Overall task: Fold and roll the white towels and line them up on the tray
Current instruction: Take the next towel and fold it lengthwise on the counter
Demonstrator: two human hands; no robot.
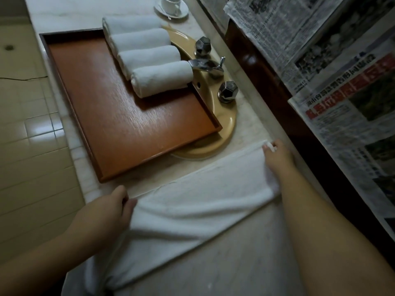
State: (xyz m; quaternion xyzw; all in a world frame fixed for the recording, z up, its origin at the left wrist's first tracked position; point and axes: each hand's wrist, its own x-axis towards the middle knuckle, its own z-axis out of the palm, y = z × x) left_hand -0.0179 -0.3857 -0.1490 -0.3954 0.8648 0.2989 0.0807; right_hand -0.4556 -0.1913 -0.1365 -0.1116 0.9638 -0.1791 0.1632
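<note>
**Towel stretched crosswise between my two hands, tray just ahead**

I have the flat white towel (192,201) lying on the marble worktop (245,263), its long axis running from lower left to upper right, slantwise to the near edge of the wooden tray (111,116). My left hand (106,212) pinches the near-left end of the towel's far edge, fingers curled onto the cloth. My right hand (277,157) holds the far-right corner, with a bit of white fabric showing at the fingertips — so both grips are closed on the towel, one at each end of that edge. The near side of the cloth hangs over the front of the worktop at lower left.

Four rolled towels (149,54) already sit in a row along the tray's far right side, each roll lying crosswise, beside the chrome faucet (205,65).

I judge the next fold runs along the long axis — the far edge is what I hold, so it would come toward me. The free tray space lies ahead and left, nearer my left hand.
</note>
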